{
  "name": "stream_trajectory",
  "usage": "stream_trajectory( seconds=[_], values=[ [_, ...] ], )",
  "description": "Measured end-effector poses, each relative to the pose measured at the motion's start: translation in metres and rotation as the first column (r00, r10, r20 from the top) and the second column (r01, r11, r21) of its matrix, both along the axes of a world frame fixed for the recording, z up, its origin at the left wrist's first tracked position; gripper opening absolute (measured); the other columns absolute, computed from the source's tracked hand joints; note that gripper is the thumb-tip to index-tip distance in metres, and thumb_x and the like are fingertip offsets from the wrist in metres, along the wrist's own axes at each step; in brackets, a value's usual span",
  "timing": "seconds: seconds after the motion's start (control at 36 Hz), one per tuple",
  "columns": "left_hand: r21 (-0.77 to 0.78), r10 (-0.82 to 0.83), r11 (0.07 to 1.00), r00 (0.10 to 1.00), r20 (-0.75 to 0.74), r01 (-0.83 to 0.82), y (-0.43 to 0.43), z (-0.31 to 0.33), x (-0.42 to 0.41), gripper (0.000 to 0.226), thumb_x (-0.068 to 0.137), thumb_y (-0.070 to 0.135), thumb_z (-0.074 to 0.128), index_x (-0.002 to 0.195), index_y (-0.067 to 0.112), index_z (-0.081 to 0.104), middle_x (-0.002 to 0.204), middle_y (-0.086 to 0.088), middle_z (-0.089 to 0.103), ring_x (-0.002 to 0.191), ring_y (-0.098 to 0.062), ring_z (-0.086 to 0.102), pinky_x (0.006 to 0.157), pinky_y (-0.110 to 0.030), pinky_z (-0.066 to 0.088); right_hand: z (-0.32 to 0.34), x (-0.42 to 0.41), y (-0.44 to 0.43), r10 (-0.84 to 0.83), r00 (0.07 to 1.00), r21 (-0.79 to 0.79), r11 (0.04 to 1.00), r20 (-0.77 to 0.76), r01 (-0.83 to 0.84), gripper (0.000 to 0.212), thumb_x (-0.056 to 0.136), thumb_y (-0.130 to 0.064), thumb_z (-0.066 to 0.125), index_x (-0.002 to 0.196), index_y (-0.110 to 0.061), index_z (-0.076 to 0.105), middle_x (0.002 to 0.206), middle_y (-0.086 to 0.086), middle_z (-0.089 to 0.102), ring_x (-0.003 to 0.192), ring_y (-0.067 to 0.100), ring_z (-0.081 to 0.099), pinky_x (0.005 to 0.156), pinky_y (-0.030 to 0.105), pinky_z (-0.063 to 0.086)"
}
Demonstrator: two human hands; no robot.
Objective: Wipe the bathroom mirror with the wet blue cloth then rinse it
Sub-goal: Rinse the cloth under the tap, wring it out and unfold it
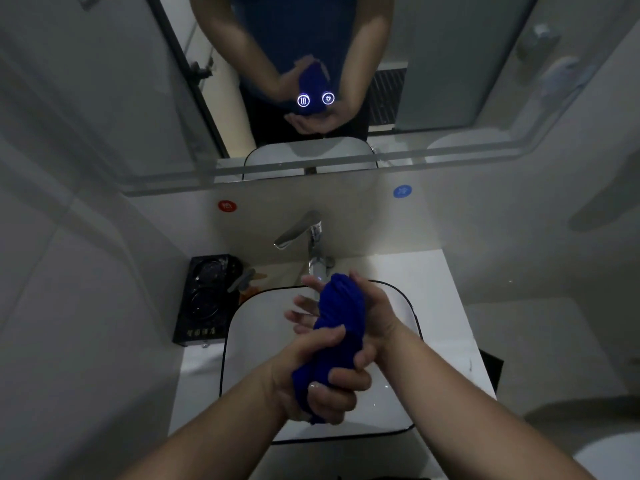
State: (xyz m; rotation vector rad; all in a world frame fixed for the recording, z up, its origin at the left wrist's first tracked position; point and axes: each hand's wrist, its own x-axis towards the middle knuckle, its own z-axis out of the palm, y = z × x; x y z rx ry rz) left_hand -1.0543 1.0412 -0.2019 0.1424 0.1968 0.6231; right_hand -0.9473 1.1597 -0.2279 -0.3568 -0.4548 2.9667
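Note:
The blue cloth (341, 317) is bunched into a thick roll over the white sink basin (256, 327), just below the chrome tap (308, 237). My left hand (318, 382) grips the near end of the roll with fingers curled round it. My right hand (367, 310) holds the far end, fingers spread behind the cloth and thumb across it. The bathroom mirror (433, 64) hangs above the sink and reflects both hands and the cloth. Whether water is running I cannot tell.
A black tray (204, 299) with glassware stands left of the basin on the white counter (446, 292). Red (227, 205) and blue (402, 191) stickers mark the wall above the tap. Two lit touch icons (316, 99) glow on the mirror. Walls stand close on both sides.

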Motion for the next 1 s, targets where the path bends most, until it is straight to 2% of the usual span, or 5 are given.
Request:
stream_trajectory(
  seconds=[0.17, 0.33, 0.64, 0.81, 1.0],
  values=[
    [0.03, 0.07, 0.997, 0.996, 0.049, -0.072, -0.003, -0.011, 0.014, 0.043, 0.09, 0.044, 0.081, 0.106, 0.014, 0.054, 0.074, 0.004, 0.057, 0.047, -0.006, 0.041, 0.044, -0.015, 0.037, 0.029, -0.014, 0.001, -0.015, 0.992, 0.014, 1.0, -0.123, 0.017, 0.056, 0.094, -0.022, 0.068, 0.149, -0.016, 0.056, 0.131, 0.013, 0.071, 0.112, 0.027, 0.072, 0.103, 0.039, 0.058],
    [0.081, 0.142, 0.989, 0.948, -0.284, -0.124, -0.008, 0.0, 0.011, 0.033, 0.09, 0.035, 0.081, 0.105, 0.014, 0.061, 0.081, 0.0, 0.055, 0.052, -0.007, 0.047, 0.049, -0.017, 0.038, 0.072, -0.004, 0.009, 0.034, 0.951, 0.436, 0.883, 0.306, -0.172, 0.029, 0.104, -0.012, 0.057, 0.129, -0.011, 0.073, 0.087, 0.009, 0.066, 0.073, 0.021, 0.066, 0.072, 0.034, 0.059],
    [0.128, 0.174, 0.979, 0.314, -0.933, -0.161, 0.01, 0.009, 0.026, 0.023, 0.088, 0.029, 0.069, 0.091, 0.01, 0.058, 0.068, -0.009, 0.057, 0.046, -0.017, 0.044, 0.048, -0.026, 0.036, 0.073, -0.013, 0.001, -0.375, 0.745, 0.734, 0.643, 0.551, -0.219, 0.021, 0.102, -0.016, 0.058, 0.1, -0.009, 0.078, 0.07, 0.01, 0.071, 0.06, 0.026, 0.066, 0.07, 0.04, 0.06],
    [0.142, 0.141, 0.99, -0.041, -0.989, -0.015, 0.023, -0.019, 0.033, 0.023, 0.101, 0.018, 0.067, 0.084, 0.019, 0.051, 0.068, -0.001, 0.056, 0.047, -0.01, 0.046, 0.036, -0.017, 0.035, 0.048, -0.017, -0.012, -0.507, 0.663, 0.829, 0.423, 0.552, -0.366, 0.029, 0.102, -0.02, 0.054, 0.088, -0.034, 0.076, 0.069, -0.001, 0.075, 0.061, 0.007, 0.07, 0.07, 0.021, 0.059],
    [0.172, 0.209, 0.97, -0.227, -0.951, 0.174, 0.031, -0.051, 0.024, 0.04, 0.088, 0.042, 0.068, 0.123, 0.023, 0.061, 0.109, -0.001, 0.068, 0.107, -0.027, 0.071, 0.093, -0.041, 0.061, 0.011, -0.027, -0.01, -0.626, 0.515, 0.8, 0.548, 0.586, -0.245, 0.026, 0.098, -0.017, 0.055, 0.089, -0.022, 0.079, 0.063, 0.007, 0.074, 0.055, 0.015, 0.068, 0.076, 0.042, 0.067]
  ],
)
